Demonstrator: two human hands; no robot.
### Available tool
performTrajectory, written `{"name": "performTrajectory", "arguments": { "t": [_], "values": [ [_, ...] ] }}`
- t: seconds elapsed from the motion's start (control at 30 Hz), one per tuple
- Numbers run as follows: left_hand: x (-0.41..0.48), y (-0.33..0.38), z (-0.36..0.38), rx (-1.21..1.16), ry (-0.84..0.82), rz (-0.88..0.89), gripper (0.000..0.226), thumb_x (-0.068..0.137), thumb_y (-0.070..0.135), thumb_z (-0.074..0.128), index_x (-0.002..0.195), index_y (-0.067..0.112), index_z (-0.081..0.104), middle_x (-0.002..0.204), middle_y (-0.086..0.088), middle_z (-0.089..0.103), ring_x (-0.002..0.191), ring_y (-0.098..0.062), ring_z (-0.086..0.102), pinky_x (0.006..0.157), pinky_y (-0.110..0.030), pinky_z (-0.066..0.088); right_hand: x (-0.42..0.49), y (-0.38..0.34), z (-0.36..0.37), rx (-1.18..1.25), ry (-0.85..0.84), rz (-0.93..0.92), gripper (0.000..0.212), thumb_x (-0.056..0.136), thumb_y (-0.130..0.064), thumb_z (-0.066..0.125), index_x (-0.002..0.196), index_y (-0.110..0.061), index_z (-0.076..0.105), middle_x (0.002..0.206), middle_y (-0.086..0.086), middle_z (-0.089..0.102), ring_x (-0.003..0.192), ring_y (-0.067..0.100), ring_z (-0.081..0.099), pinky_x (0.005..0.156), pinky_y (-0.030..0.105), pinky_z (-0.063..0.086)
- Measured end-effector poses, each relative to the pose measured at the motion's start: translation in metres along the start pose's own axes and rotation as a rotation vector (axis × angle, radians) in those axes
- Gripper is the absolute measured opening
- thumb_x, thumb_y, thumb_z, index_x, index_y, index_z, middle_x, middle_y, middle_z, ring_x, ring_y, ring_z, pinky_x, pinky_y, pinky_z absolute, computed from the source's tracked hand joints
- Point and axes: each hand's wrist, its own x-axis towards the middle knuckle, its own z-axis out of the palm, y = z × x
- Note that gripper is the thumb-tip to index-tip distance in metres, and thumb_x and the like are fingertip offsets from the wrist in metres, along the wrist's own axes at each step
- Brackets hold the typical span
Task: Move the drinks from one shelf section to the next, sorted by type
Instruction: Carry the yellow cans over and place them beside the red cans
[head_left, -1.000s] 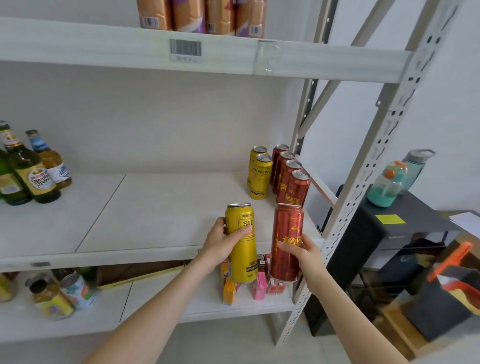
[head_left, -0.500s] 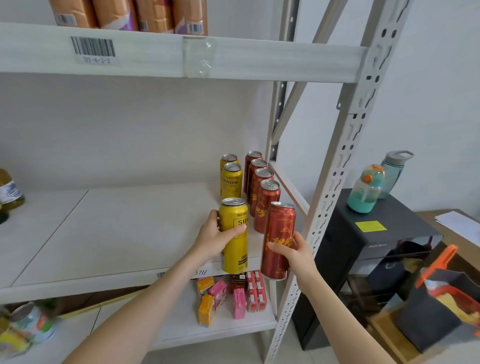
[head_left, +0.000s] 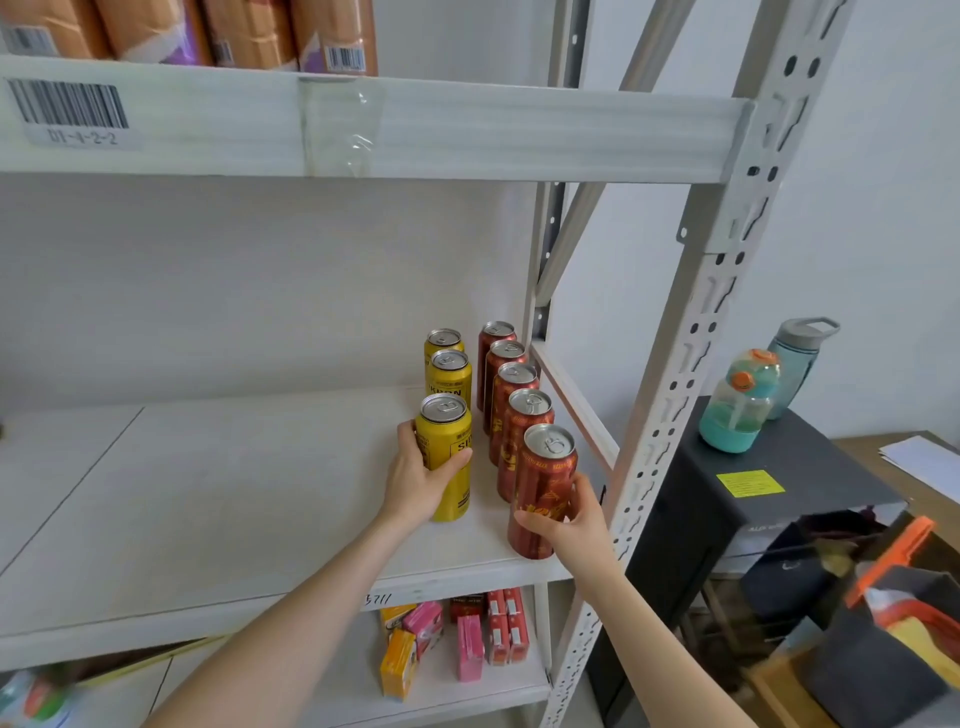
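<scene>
My left hand (head_left: 418, 480) grips a yellow can (head_left: 451, 441), which stands on the middle shelf (head_left: 234, 499) at the front of a row of two other yellow cans (head_left: 448, 371). My right hand (head_left: 569, 525) grips a red can (head_left: 543, 480) that stands near the shelf's front edge, at the front of a row of several red cans (head_left: 511, 395). Both rows run back toward the wall at the shelf's right end.
The shelf's slotted upright (head_left: 691, 374) stands just right of my right hand. Small cartons (head_left: 467, 636) lie on the shelf below. Orange packs (head_left: 244, 31) sit on the top shelf. Two water bottles (head_left: 740, 400) stand on a black cabinet (head_left: 753, 499) to the right.
Both hands have carried their cans up and forward onto the shelf, and each can now stands at the front of its own row. The view has shifted right.
</scene>
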Motion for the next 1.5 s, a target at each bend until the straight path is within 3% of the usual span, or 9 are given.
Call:
{"name": "performTrajectory", "arguments": {
  "t": [0.33, 0.57, 0.7, 0.8, 0.87, 1.2, 1.37, 1.5],
  "values": [
    [0.020, -0.016, 0.006, 0.008, -0.025, -0.019, 0.065, 0.082, 0.033, 0.078, 0.129, 0.019, 0.037, 0.123, 0.003, 0.055, 0.107, -0.017, 0.057, 0.090, -0.033, 0.046, 0.020, 0.016, -0.001, -0.002, -0.036, 0.010, 0.065, 0.067, -0.021, 0.088, 0.112, -0.044, 0.047, 0.113, -0.020, 0.061, 0.099, -0.004, 0.059, 0.062, 0.010, 0.048],
    [0.026, -0.021, 0.004, 0.006, -0.060, -0.029, 0.062, 0.080, 0.035, 0.079, 0.123, 0.029, 0.035, 0.122, 0.007, 0.054, 0.108, -0.014, 0.056, 0.088, -0.030, 0.044, 0.025, 0.022, -0.004, -0.037, -0.048, -0.012, 0.068, 0.065, -0.021, 0.090, 0.115, -0.041, 0.048, 0.113, -0.019, 0.062, 0.097, -0.011, 0.059, 0.063, 0.008, 0.049],
    [0.018, -0.039, 0.000, 0.047, -0.092, -0.068, 0.070, 0.075, 0.029, 0.085, 0.128, 0.021, 0.040, 0.126, 0.002, 0.052, 0.112, -0.015, 0.054, 0.092, -0.028, 0.044, 0.021, 0.029, -0.008, -0.060, -0.067, -0.010, 0.078, 0.062, -0.022, 0.092, 0.124, -0.036, 0.045, 0.116, -0.021, 0.058, 0.100, -0.015, 0.055, 0.065, 0.006, 0.046],
    [0.009, -0.056, -0.001, 0.068, -0.119, -0.120, 0.073, 0.073, 0.023, 0.087, 0.130, 0.019, 0.042, 0.121, 0.001, 0.054, 0.100, -0.012, 0.059, 0.077, -0.011, 0.046, 0.018, 0.038, -0.011, -0.070, -0.072, -0.013, 0.079, 0.063, -0.018, 0.091, 0.125, -0.035, 0.046, 0.121, -0.019, 0.057, 0.111, -0.002, 0.054, 0.076, 0.012, 0.044],
    [0.009, -0.060, 0.000, 0.067, -0.115, -0.131, 0.068, 0.073, 0.022, 0.087, 0.125, 0.024, 0.043, 0.114, 0.001, 0.057, 0.090, -0.007, 0.060, 0.065, -0.003, 0.044, 0.018, 0.040, -0.011, -0.088, -0.064, -0.025, 0.072, 0.067, -0.016, 0.088, 0.120, -0.039, 0.046, 0.119, -0.019, 0.057, 0.110, 0.000, 0.054, 0.075, 0.011, 0.044],
    [0.037, -0.058, 0.010, 0.091, -0.134, -0.133, 0.068, 0.071, 0.021, 0.088, 0.126, 0.019, 0.048, 0.110, 0.002, 0.058, 0.085, -0.008, 0.061, 0.065, -0.007, 0.044, 0.027, 0.041, -0.016, -0.124, -0.077, -0.028, 0.070, 0.068, -0.018, 0.088, 0.125, -0.028, 0.049, 0.119, -0.013, 0.061, 0.109, 0.004, 0.057, 0.074, 0.014, 0.045],
    [0.049, -0.058, 0.017, 0.074, -0.118, -0.146, 0.068, 0.071, 0.018, 0.088, 0.126, 0.015, 0.049, 0.110, -0.003, 0.059, 0.093, -0.021, 0.061, 0.079, -0.025, 0.049, 0.028, 0.042, -0.016, -0.135, -0.090, -0.016, 0.070, 0.069, -0.021, 0.088, 0.126, -0.030, 0.048, 0.119, -0.014, 0.060, 0.110, 0.005, 0.057, 0.073, 0.014, 0.046],
    [0.052, -0.059, 0.018, 0.066, -0.107, -0.143, 0.063, 0.070, 0.016, 0.089, 0.116, 0.021, 0.047, 0.109, -0.004, 0.060, 0.090, -0.020, 0.062, 0.070, -0.018, 0.047, 0.029, 0.042, -0.016, -0.139, -0.091, -0.003, 0.071, 0.069, -0.024, 0.088, 0.127, -0.031, 0.048, 0.120, -0.017, 0.059, 0.108, 0.000, 0.055, 0.072, 0.012, 0.045]
  ]
}}
